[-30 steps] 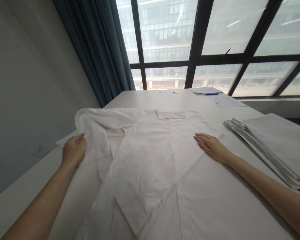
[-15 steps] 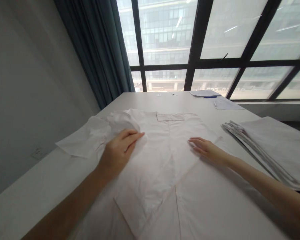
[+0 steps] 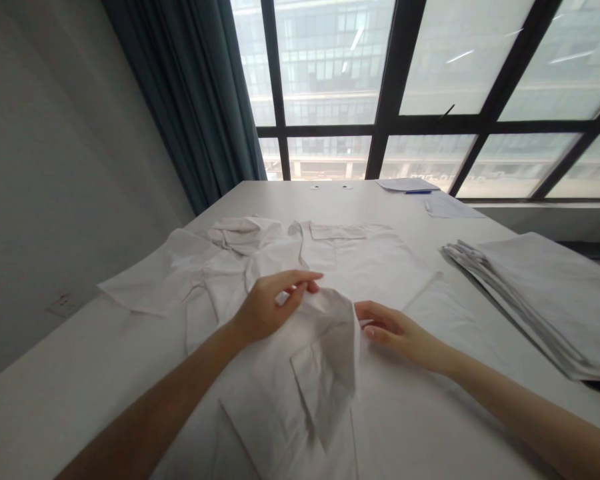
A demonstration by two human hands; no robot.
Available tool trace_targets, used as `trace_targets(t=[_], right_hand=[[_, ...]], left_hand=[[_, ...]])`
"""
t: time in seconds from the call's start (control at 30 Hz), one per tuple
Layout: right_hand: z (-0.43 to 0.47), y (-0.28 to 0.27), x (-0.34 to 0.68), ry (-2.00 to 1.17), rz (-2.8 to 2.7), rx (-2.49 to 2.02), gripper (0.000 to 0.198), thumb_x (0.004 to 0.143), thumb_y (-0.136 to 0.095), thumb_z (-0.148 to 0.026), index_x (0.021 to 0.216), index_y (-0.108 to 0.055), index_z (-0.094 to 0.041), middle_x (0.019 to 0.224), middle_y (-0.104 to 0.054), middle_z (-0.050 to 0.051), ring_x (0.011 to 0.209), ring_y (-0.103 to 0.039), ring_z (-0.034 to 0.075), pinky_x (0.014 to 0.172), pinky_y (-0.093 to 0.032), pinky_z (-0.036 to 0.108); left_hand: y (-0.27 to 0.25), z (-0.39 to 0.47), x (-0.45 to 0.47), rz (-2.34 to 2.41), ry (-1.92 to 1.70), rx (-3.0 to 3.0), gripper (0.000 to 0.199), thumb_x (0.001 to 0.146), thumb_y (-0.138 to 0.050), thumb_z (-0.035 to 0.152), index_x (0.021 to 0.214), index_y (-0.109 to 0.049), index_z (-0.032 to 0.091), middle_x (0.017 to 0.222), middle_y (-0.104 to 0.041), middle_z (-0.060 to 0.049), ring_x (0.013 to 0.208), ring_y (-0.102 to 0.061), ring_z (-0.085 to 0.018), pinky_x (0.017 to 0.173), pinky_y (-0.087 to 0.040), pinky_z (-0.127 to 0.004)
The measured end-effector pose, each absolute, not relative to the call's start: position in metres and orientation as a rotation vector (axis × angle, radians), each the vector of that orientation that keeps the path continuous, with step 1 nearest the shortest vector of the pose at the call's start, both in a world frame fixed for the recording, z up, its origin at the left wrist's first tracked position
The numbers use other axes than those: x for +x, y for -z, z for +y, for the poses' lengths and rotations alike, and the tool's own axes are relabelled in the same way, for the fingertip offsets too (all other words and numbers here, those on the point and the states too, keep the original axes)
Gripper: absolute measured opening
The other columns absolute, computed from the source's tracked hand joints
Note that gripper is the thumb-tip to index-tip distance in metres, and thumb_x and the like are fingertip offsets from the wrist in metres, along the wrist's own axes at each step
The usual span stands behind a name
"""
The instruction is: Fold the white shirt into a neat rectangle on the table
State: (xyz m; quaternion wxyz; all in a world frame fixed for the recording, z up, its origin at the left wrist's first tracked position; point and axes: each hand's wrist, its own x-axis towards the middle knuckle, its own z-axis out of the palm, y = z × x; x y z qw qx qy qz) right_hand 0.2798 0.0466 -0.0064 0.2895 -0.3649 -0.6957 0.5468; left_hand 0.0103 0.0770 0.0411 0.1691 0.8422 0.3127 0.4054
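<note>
Legible text: none. A row of pale, letter-like marks [image 3: 433, 178] shows through the lower window pane [image 3: 430, 153], just above the papers; too faint and blurred to make out any character. Far-end papers [image 3: 407, 185]: any print too small to tell at this angle. Blue pen [image 3: 418, 193] beside them: any marking on the barrel unresolved. White garment [image 3: 333, 347]: no label or lettering readable on the visible cloth. Wall socket plate [image 3: 61, 305]: too blurred for any marking.
</note>
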Motion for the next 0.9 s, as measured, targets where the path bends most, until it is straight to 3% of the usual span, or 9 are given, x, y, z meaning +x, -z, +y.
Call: trace_targets(t=[0.07,0.2,0.3,0.47,0.57,0.63,0.7,0.8,0.9], right_hand=[[0.042,0.005,0.277,-1.319,-2.006,-0.976,0.044,0.091,-0.055,-0.05,0.127,-0.057,-0.023,0.13,-0.06,0.01,0.117,-0.056,0.026,0.101,-0.042,0.045],[0.031,0.005,0.274,-1.084,-2.236,-0.98,0.056,0.089,-0.058,-0.049,0.137,-0.048,-0.022,0.14,-0.05,0.013,0.129,-0.046,0.027,0.108,-0.036,0.044],[0.024,0.001,0.271,-1.008,-2.347,-0.997,0.064,0.088,-0.059,-0.05,0.142,-0.041,-0.02,0.146,-0.044,0.015,0.136,-0.038,0.028,0.113,-0.03,0.047],[0.009,-0.006,0.262,-0.966,-2.47,-1.125,0.089,0.077,-0.071,-0.048,0.148,-0.031,-0.011,0.152,-0.034,0.022,0.142,-0.028,0.034,0.114,-0.027,0.053],[0.005,0.0,0.258,-0.893,-2.488,-1.131,0.067,0.082,-0.059,-0.025,0.144,-0.039,-0.011,0.151,-0.04,0.018,0.144,-0.024,0.03,0.116,-0.025,0.05],[0.006,0.005,0.259,-0.858,-2.42,-1.103,0.053,0.082,-0.046,-0.013,0.135,-0.05,-0.015,0.144,-0.05,0.012,0.142,-0.03,0.025,0.115,-0.027,0.045],[0.01,0.007,0.261,-0.879,-2.292,-1.121,0.043,0.086,-0.039,-0.011,0.124,-0.059,-0.019,0.128,-0.062,0.009,0.129,-0.048,0.023,0.109,-0.038,0.04],[0.021,-0.002,0.269,-0.922,-2.045,-1.231,0.032,0.094,-0.037,-0.027,0.108,-0.065,-0.021,0.098,-0.072,0.005,0.097,-0.065,0.022,0.088,-0.051,0.035],[0.036,-0.022,0.283,-0.937,-1.802,-1.346,0.04,0.094,-0.039,-0.047,0.105,-0.068,-0.022,0.093,-0.072,0.005,0.095,-0.065,0.027,0.085,-0.052,0.037]], left_hand=[[-0.037,0.097,-0.008,1.021,-1.238,2.478,0.03,0.092,-0.044,0.015,0.113,-0.065,0.017,0.096,-0.073,-0.004,0.087,-0.068,-0.014,0.074,-0.055,-0.021],[-0.015,0.135,-0.044,1.359,-1.111,2.72,0.046,0.082,-0.039,0.009,0.122,-0.061,0.017,0.123,-0.064,-0.008,0.117,-0.058,-0.022,0.105,-0.045,-0.04],[0.012,0.153,-0.066,1.539,-0.923,2.745,0.061,0.071,-0.039,0.005,0.129,-0.056,0.014,0.135,-0.055,-0.012,0.127,-0.05,-0.025,0.111,-0.038,-0.046],[0.046,0.167,-0.086,1.547,-0.996,2.558,0.067,0.07,-0.034,0.003,0.135,-0.049,0.011,0.144,-0.048,-0.012,0.135,-0.043,-0.022,0.117,-0.031,-0.043],[0.05,0.169,-0.089,1.57,-1.073,2.407,0.067,0.071,-0.034,0.006,0.136,-0.048,0.009,0.141,-0.052,-0.012,0.132,-0.046,-0.021,0.116,-0.032,-0.041],[0.048,0.169,-0.089,1.571,-1.104,2.341,0.06,0.075,-0.034,0.01,0.133,-0.051,0.011,0.136,-0.057,-0.01,0.127,-0.051,-0.021,0.113,-0.036,-0.04],[0.046,0.167,-0.088,1.571,-1.132,2.306,0.052,0.081,-0.035,0.016,0.129,-0.055,0.014,0.131,-0.06,-0.008,0.123,-0.054,-0.021,0.11,-0.04,-0.04],[0.043,0.164,-0.086,1.566,-1.18,2.286,0.045,0.085,-0.038,0.023,0.124,-0.058,0.015,0.127,-0.062,-0.008,0.118,-0.057,-0.022,0.107,-0.042,-0.04],[0.041,0.162,-0.085,1.556,-1.22,2.262,0.042,0.088,-0.038,0.027,0.122,-0.059,0.015,0.124,-0.063,-0.009,0.116,-0.058,-0.022,0.105,-0.044,-0.039]])
